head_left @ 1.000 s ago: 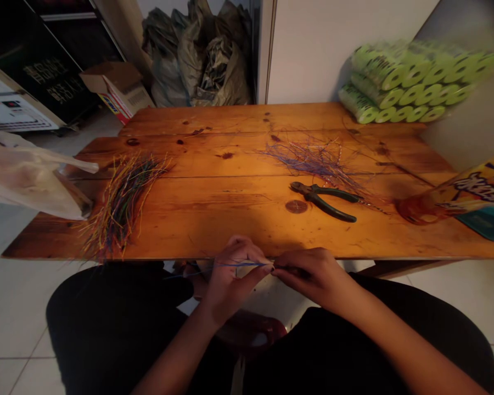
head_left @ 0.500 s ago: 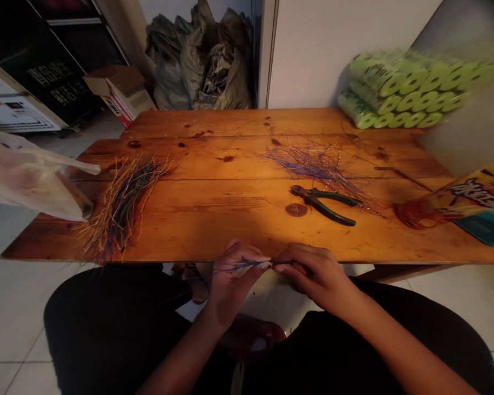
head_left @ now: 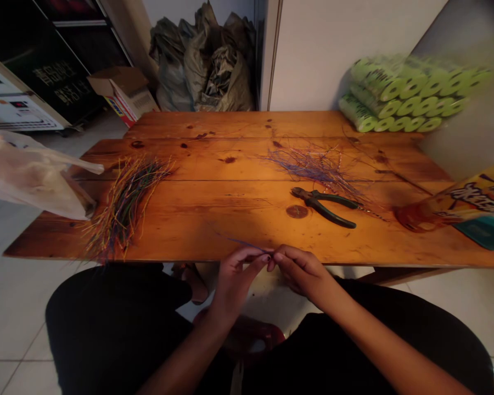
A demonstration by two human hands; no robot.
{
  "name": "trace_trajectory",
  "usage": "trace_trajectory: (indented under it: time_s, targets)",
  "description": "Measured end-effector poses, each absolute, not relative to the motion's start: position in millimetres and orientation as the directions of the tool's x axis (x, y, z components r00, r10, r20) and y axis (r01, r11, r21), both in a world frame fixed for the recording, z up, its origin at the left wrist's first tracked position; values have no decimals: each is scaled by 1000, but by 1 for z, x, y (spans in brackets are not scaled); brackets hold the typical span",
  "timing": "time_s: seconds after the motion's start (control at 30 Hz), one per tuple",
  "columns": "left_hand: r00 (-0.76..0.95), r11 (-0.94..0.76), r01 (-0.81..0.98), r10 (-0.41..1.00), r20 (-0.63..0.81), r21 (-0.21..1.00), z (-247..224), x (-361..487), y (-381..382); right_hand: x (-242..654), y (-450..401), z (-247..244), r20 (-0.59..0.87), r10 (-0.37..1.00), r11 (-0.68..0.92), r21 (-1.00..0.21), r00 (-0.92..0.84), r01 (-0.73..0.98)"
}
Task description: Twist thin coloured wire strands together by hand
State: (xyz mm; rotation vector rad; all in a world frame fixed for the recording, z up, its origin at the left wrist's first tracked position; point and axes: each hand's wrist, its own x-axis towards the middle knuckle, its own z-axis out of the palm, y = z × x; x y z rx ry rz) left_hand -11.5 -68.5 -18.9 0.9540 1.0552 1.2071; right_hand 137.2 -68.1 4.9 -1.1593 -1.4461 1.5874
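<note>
Both hands work at the near edge of the bench, low centre of the frame, fingertips meeting just past that edge. Left hand: pinched closed, thumb and fingers on a thin blue wire, which runs up and to the left from the fingertips, its free end tapering out above the wood. Right hand: curled, its fingers bunched against the left fingertips; the view is too small to tell whether they grip the wire too.

On the bench, left of centre, lies a loose sheaf of multicoloured wire strands, ends spilling over the near edge. Right of centre is a tangle of blue-purple strands, with green-handled pliers just below it, head pointing left, well apart from the hands.

Upper right, shrink-wrapped lime-green rolls are stacked past the far edge. Top centre, grey-green sacks are heaped beside a cardboard box. A translucent plastic bag intrudes at far left, a printed packet at far right.
</note>
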Motion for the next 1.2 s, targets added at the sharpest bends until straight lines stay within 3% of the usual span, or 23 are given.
trace_trajectory:
  time_s: [0.1,0.33,0.6,0.83,0.9,1.07,1.2]
  targets:
    - [-4,146,-332,988,-156,932,-18,-13,-66,137,-69,4,-248,881,-270,-963,-404,3]
    - [-144,107,-579,963,-230,809,-11,-28,-49,133,-71,-1,-294,831,-399,-907,-472,-137]
    - [89,287,-555,954,-287,780,-11,-11,-61,123,-71,-2,-353,816,-512,-808,-458,-291]
    - [-251,27,-537,949,-191,843,7,-53,-35,106,-78,-20,-350,737,-538,-821,-579,-189]
    - [-317,-21,-459,938,-141,888,23,-83,-24,103,-79,-27,-338,737,-517,-840,-586,-166]
    - [-359,66,17,932,-56,998,73,-176,2,102,-76,-37,-305,761,-451,-884,-573,-128]
    - [-346,181,452,938,-15,873,88,-241,30,101,-74,-39,-319,791,-422,-902,-522,-87]
